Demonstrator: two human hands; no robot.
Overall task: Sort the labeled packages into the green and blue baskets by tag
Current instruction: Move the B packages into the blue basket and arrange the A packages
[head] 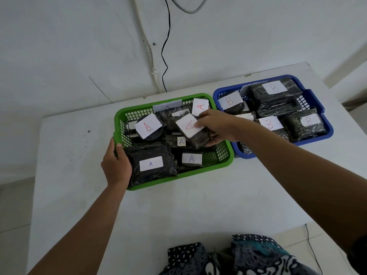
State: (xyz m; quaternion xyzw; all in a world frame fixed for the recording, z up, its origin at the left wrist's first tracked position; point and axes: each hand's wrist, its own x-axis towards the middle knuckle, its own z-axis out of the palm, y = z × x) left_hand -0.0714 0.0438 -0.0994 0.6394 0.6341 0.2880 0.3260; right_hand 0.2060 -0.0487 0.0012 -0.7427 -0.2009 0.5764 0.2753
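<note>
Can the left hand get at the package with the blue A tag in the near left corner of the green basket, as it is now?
Probably yes. The left hand grips the green basket rim right beside that package, which lies on top, uncovered.

Bare forearms; patterned blue/black garment (238, 257)

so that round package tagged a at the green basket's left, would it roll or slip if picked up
The round package lies flat like a disc, so it probably won't roll unless tipped on edge. Its glossy black wrap looks slippery. Its paper tag may flex or peel.
</note>
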